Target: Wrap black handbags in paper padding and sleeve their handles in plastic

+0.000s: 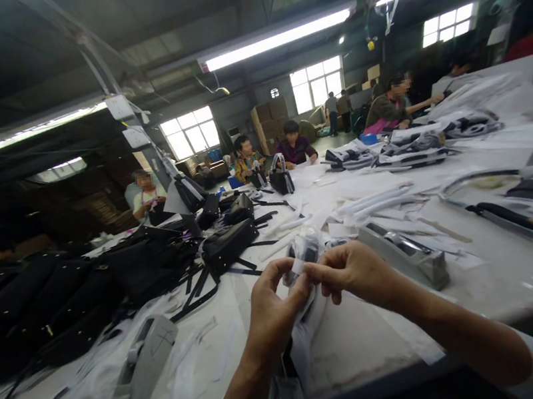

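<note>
In the head view, we see the counter's (pixel 367 355) near edge running beneath our right forearm, with a bare stretch between the two. On the left, a grey tape dispenser (pixel 140 374) stands well apart from us, leaving some open surface; on the right, a second dispenser (pixel 401 255) sits near our fingers and narrows the room. Our left hand (pixel 273 303) grips a wrapped strap (pixel 303 246) in front of us, over the counter, and our right hand (pixel 354 273) pinches at the same spot. The strap looks dark under whitish, crinkled wrapping; its finer details are blurred.
</note>
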Motion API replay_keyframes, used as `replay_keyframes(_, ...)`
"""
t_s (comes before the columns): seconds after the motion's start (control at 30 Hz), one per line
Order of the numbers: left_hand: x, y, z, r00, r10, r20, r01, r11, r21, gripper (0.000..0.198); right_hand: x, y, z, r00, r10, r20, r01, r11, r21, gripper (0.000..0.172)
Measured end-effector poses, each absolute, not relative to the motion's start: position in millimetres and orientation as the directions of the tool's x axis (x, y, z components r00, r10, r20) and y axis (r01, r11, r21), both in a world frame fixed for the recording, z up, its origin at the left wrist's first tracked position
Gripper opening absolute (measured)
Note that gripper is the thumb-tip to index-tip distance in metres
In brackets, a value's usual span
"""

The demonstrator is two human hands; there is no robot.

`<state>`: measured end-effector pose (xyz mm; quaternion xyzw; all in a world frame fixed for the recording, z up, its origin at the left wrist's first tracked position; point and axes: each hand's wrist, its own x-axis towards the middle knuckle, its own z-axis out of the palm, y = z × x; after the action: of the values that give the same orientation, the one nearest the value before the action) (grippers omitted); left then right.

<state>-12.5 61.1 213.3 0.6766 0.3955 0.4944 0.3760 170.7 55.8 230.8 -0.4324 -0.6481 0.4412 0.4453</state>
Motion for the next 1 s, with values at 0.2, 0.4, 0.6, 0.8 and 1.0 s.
replay_keyframes(0.2,-15.8,62.8,211.4,0.207,0.926,0.315,0.137,-0.346,0.928,0.037,174.4,62.3,224.0,-0.232,0.969,0.081,0.162,0.121,-0.979,0.046)
replay_keyframes(0.4,-11.4,59.0,218.8,0.173,0.960,0.222,-0.049,-0.217,0.975,0.044,168.1,67.0,216.1,-0.191,0.978,0.084,0.143,0.112,-0.983,0.052)
replay_keyframes(0.6,-11.5,57.1,224.1,0.261,0.960,0.103,-0.226,-0.043,0.973,0.044,155.5,79.1,182.6,-0.256,0.964,0.074,-0.125,0.042,-0.991,0.062)
replay_keyframes(0.8,-18.4,56.1,229.6,0.330,0.942,0.053,-0.260,0.037,0.965,0.039,160.5,70.2,173.0,-0.109,0.985,0.131,-0.053,0.126,-0.991,0.053)
replay_keyframes(1.0,-16.9,52.1,230.5,0.275,0.956,0.101,-0.157,-0.059,0.986,0.033,160.0,38.0,194.9,-0.006,0.956,0.294,-0.124,0.291,-0.949,0.077)
